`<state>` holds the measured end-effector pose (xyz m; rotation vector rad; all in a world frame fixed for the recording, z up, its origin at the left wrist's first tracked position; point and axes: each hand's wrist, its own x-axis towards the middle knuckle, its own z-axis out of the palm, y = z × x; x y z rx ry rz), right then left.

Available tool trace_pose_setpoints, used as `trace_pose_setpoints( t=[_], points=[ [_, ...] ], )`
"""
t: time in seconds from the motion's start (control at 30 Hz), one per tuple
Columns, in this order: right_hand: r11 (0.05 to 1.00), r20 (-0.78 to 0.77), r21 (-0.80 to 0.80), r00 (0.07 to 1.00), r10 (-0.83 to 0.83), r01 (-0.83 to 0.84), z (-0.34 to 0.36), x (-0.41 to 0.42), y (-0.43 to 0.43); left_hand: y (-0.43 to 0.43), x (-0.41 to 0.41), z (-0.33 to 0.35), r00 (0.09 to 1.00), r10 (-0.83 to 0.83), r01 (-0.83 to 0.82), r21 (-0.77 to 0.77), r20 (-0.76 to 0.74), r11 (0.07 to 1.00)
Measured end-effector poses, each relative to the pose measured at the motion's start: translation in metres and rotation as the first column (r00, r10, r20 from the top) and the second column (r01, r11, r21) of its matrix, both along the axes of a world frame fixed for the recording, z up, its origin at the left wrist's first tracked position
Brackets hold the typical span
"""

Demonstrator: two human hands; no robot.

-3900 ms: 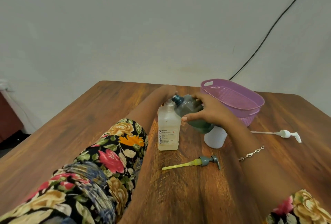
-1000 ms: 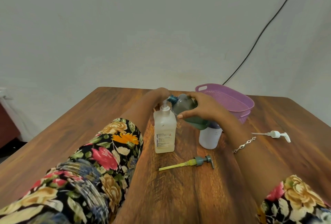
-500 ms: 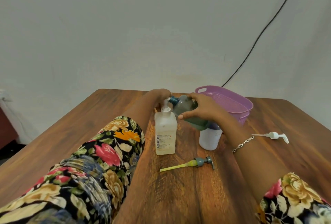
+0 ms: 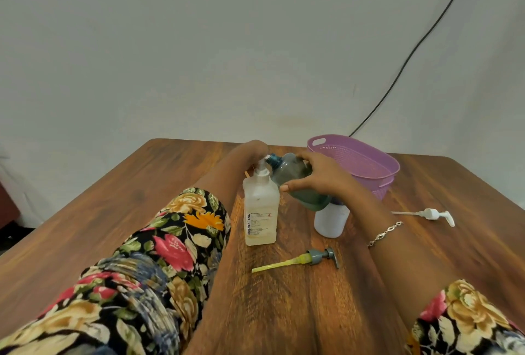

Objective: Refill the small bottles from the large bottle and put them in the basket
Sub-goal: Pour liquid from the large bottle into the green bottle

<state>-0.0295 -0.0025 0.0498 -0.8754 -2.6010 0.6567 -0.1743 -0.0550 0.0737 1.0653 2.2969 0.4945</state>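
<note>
A large clear bottle (image 4: 260, 212) with a white pump stands upright at mid-table. My left hand (image 4: 255, 146) reaches behind its pump head, and the bottle hides the fingers. My right hand (image 4: 315, 177) grips a small grey-green bottle (image 4: 295, 175), tilted so that its open blue neck meets the pump's nozzle. Dark green liquid sits in the low end of that small bottle. A small white bottle (image 4: 331, 219) stands open just below my right wrist. The purple basket (image 4: 369, 160) is behind my right hand.
A grey pump with a yellow tube (image 4: 301, 261) lies on the wooden table (image 4: 312, 312) in front of the bottles. A white pump (image 4: 429, 214) lies to the right. A black cable (image 4: 412, 50) runs down the wall behind the basket.
Both hands and the bottles keep the same pose as half a second and one second ago. Only my view has shifted a little.
</note>
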Motion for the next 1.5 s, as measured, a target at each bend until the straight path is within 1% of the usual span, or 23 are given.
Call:
trace_pose_setpoints(
  t=[0.1, 0.2, 0.27, 0.33, 0.43, 0.47, 0.53, 0.57, 0.67, 0.7, 0.77, 0.83, 0.9, 1.0, 1.07, 1.13, 1.23, 1.3, 1.33, 1.37, 1.4, 1.43, 1.5],
  points=[
    [1.0, -0.019, -0.003, 1.0, 0.006, -0.006, 0.005, 0.0, 0.001, -0.004, -0.002, 0.004, 0.976, 0.075, -0.086, 0.047, 0.203, 0.995],
    [1.0, -0.002, 0.006, 1.0, 0.013, -0.013, 0.003, 0.0, 0.003, -0.001, -0.003, 0.001, 0.967, 0.097, -0.114, 0.059, 0.237, 0.992],
    [1.0, 0.004, 0.002, 1.0, 0.009, -0.009, -0.002, 0.0, 0.004, 0.004, 0.0, -0.003, 0.99, 0.061, -0.067, 0.045, 0.13, 0.997],
    [1.0, 0.007, -0.01, 1.0, 0.012, -0.011, -0.005, -0.001, 0.004, 0.007, 0.0, -0.006, 0.996, 0.093, -0.094, 0.046, 0.01, 0.995],
    [0.999, -0.005, -0.039, 1.0, 0.01, -0.01, -0.01, -0.003, 0.005, 0.006, -0.002, -0.008, 0.988, -0.004, 0.004, 0.002, -0.153, 1.0],
    [0.999, -0.008, -0.045, 1.0, 0.006, -0.006, -0.012, -0.003, 0.005, 0.004, -0.001, -0.006, 0.985, -0.026, 0.023, -0.017, -0.171, 1.0],
    [0.999, -0.015, -0.051, 1.0, -0.003, 0.002, -0.013, -0.003, 0.006, 0.001, 0.002, -0.003, 0.993, -0.016, 0.012, -0.03, -0.114, 0.999],
    [0.998, -0.022, -0.055, 1.0, -0.004, 0.003, -0.013, -0.003, 0.005, 0.001, 0.002, -0.003, 0.998, -0.001, 0.001, -0.001, -0.064, 1.0],
    [0.999, -0.054, -0.047, 0.998, 0.012, -0.015, -0.005, -0.002, 0.005, -0.004, -0.001, 0.004, 0.979, 0.073, -0.095, 0.107, 0.193, 0.99],
    [0.999, -0.055, -0.041, 0.998, 0.021, -0.023, -0.002, -0.001, 0.005, -0.005, -0.002, 0.005, 0.961, 0.103, -0.134, 0.106, 0.258, 0.985],
    [0.999, -0.039, -0.027, 0.999, 0.032, -0.033, 0.001, -0.001, 0.005, -0.005, -0.001, 0.009, 0.94, 0.137, -0.167, 0.073, 0.313, 0.983],
    [0.999, -0.031, -0.018, 0.999, 0.032, -0.033, 0.0, 0.0, 0.005, -0.005, 0.005, 0.009, 0.957, 0.12, -0.139, 0.055, 0.266, 0.989],
    [1.0, -0.025, -0.015, 0.999, 0.027, -0.028, -0.002, -0.001, 0.005, -0.005, 0.009, 0.006, 0.977, 0.077, -0.095, 0.083, 0.201, 0.992],
    [0.999, 0.004, -0.01, 1.0, 0.031, -0.031, -0.006, -0.002, 0.006, -0.004, 0.009, -0.002, 0.999, 0.009, -0.013, 0.098, 0.036, 0.995],
    [0.999, 0.017, -0.014, 0.999, 0.041, -0.041, -0.008, -0.002, 0.005, -0.003, 0.006, -0.008, 1.0, 0.015, -0.013, 0.099, -0.019, 0.995],
    [0.999, 0.016, -0.024, 0.999, 0.038, -0.037, -0.01, -0.002, 0.005, -0.003, 0.007, -0.01, 0.999, 0.043, -0.041, 0.093, -0.02, 0.995],
    [0.999, 0.001, -0.031, 1.0, 0.026, -0.026, -0.009, -0.002, 0.004, -0.004, 0.009, -0.003, 0.997, 0.056, -0.062, 0.112, 0.061, 0.992],
    [0.999, -0.017, -0.035, 1.0, 0.02, -0.021, -0.006, -0.002, 0.006, -0.01, 0.011, 0.007, 0.975, 0.053, -0.077, 0.103, 0.217, 0.992],
    [0.999, -0.023, -0.035, 1.0, 0.021, -0.022, -0.004, -0.002, 0.007, -0.013, 0.011, 0.01, 0.944, 0.067, -0.101, 0.09, 0.322, 0.991],
    [0.999, -0.027, -0.038, 0.999, 0.025, -0.026, -0.001, -0.002, 0.007, -0.016, 0.012, 0.013, 0.92, 0.076, -0.117, 0.084, 0.386, 0.99],
    [0.999, -0.03, -0.042, 0.999, 0.029, -0.031, 0.001, -0.002, 0.007, -0.017, 0.013, 0.013, 0.916, 0.078, -0.122, 0.088, 0.394, 0.989],
    [0.999, -0.029, -0.039, 0.999, 0.031, -0.032, 0.002, -0.001, 0.006, -0.016, 0.013, 0.013, 0.93, 0.08, -0.122, 0.094, 0.359, 0.988],
    [1.0, -0.013, -0.014, 1.0, 0.026, -0.026, 0.002, -0.001, 0.005, -0.015, 0.013, 0.008, 0.976, 0.062, -0.086, 0.107, 0.208, 0.991]
  ],
)
